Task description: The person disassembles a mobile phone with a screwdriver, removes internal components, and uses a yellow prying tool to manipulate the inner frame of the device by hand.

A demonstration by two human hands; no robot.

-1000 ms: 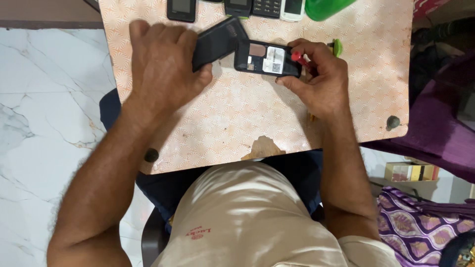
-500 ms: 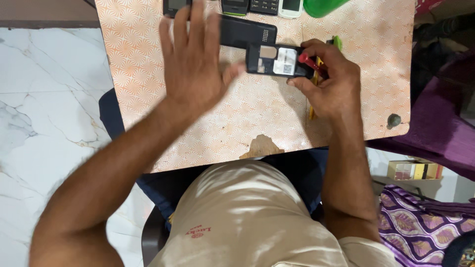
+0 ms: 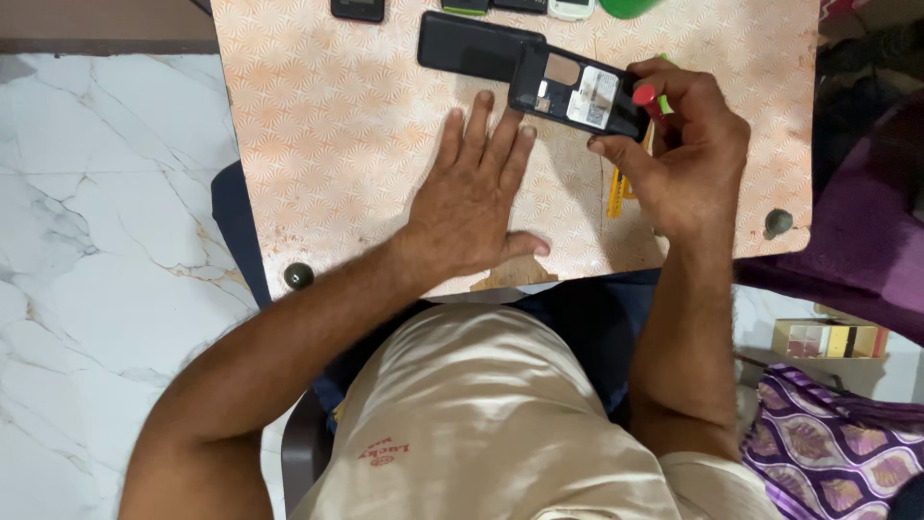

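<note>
My right hand [image 3: 688, 154] grips a small black phone [image 3: 577, 93] with its back off, showing the inner compartment and a white label. A red-tipped tool [image 3: 645, 96] sits between the fingers of that same hand, by the phone's right end. A yellow tool [image 3: 616, 197] shows under that hand. The black back cover [image 3: 467, 45] lies flat on the patterned table [image 3: 327, 144], touching the phone's left end. My left hand [image 3: 472, 193] rests flat on the table, palm down, fingers apart, fingertips just below the phone and cover.
Several small phones [image 3: 358, 9] line the table's far edge, next to a green object [image 3: 630, 6]. Marble floor lies to the left. A purple cloth [image 3: 857, 250], a small box [image 3: 828, 339] and patterned fabric [image 3: 828, 433] are on the right. Round bolts [image 3: 298, 275] mark the table's near corners.
My left hand let go of the back cover, left it on the table near the far edge, and drew back to lie flat. The right hand kept hold of the phone.
</note>
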